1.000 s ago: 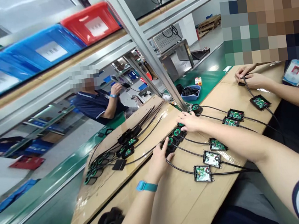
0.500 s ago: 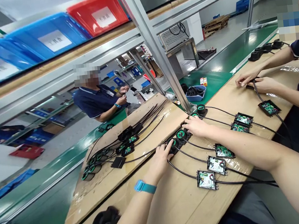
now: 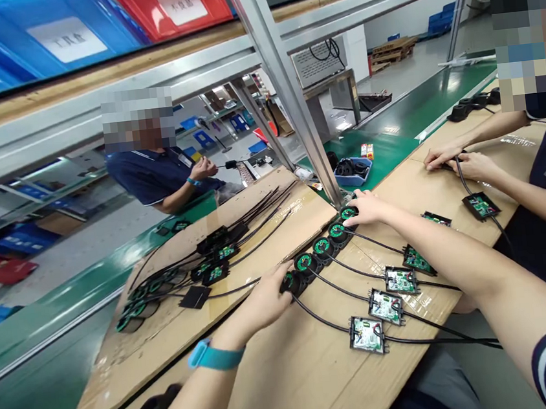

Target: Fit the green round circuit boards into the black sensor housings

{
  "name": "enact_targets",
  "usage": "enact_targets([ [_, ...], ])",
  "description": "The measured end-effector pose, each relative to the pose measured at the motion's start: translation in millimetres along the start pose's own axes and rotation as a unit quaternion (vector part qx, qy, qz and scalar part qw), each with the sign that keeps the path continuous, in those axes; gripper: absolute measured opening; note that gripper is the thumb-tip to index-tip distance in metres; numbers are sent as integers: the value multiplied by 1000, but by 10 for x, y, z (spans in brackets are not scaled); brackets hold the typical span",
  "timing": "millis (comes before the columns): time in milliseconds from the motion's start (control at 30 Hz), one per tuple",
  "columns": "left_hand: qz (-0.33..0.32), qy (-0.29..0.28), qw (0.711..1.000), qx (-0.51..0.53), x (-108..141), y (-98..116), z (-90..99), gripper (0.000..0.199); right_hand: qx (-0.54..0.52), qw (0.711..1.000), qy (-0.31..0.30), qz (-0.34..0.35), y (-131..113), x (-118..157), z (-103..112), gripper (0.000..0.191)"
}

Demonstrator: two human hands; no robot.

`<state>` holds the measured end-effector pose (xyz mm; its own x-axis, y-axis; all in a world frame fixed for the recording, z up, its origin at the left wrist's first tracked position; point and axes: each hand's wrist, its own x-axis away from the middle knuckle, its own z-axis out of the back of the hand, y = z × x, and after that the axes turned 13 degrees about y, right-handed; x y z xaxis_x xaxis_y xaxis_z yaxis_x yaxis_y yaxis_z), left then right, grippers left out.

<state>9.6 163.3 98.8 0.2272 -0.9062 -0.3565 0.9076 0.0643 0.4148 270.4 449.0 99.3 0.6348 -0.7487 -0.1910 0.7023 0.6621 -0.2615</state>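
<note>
Several black round housings with green ring-shaped circuit boards [image 3: 323,246] stand in a close row, each wired by a black cable to an open black box. My left hand [image 3: 266,296] curls round the near-end housing [image 3: 290,283], partly covering it. At the far end of the row, my right hand [image 3: 367,209] has its fingers on another housing [image 3: 349,212]. The open boxes with circuit boards, such as the nearest box [image 3: 367,334], lie to the right of the row. My right forearm hides part of the cables and boxes behind it.
More wired housings [image 3: 140,309] and a black box [image 3: 195,297] lie on a cardboard sheet at left. A metal post [image 3: 298,98] rises behind the row. At right, a co-worker's hands [image 3: 458,162] hold a cabled part. A blue bin [image 3: 355,171] holds black parts.
My right hand has shifted to the far-end housing, and my left hand now wraps the near-end one. The housings have come together into one close line. The view has shifted slightly.
</note>
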Motion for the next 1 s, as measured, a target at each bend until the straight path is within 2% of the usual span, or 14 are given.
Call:
enact_targets([
  [100, -17, -18, 1000, -12, -233, 273, -78, 50, 9, 1000, -5, -21, -31, -30, -31, 81],
  [200, -61, 18, 998, -20, -441, 586, -323, 52, 15, 999, -1, -30, -102, 7, -23, 76],
  [267, -78, 23, 996, -23, -553, 738, -514, 54, 22, 999, 12, -45, -130, 70, -3, 76],
  [333, -70, 15, 997, -26, -651, 827, -688, 55, 32, 996, 28, -72, -118, 144, 29, 76],
  [433, -48, -28, 998, -28, -754, 877, -882, 51, 50, 990, 48, -121, 9, 212, 97, 74],
  [533, -38, -39, 998, -24, -729, 883, -921, 49, 62, 982, 61, -165, 266, 196, 186, 69],
  [600, -44, -3, 999, -9, -603, 861, -812, 52, 64, 979, 69, -182, 461, 169, 248, 65],
  [667, -44, 63, 997, 15, -385, 800, -599, 52, 65, 976, 81, -190, 608, 155, 302, 63],
  [767, 12, 214, 976, 38, 66, 600, -248, 44, 71, 972, 120, -187, 604, 175, 344, 62],
  [833, 97, 330, 938, 49, 393, 391, -133, 41, 54, 981, 136, -130, 408, 210, 337, 59],
  [900, 192, 408, 889, 74, 686, 156, -165, 43, 22, 992, 116, -34, 83, 254, 291, 54],
  [933, 231, 418, 873, 96, 805, 50, -225, 45, 8, 996, 93, 15, -107, 277, 252, 54],
  [1000, 277, 373, 873, 147, 972, -96, -375, 51, -5, 995, 41, 90, -483, 317, 147, 63],
])
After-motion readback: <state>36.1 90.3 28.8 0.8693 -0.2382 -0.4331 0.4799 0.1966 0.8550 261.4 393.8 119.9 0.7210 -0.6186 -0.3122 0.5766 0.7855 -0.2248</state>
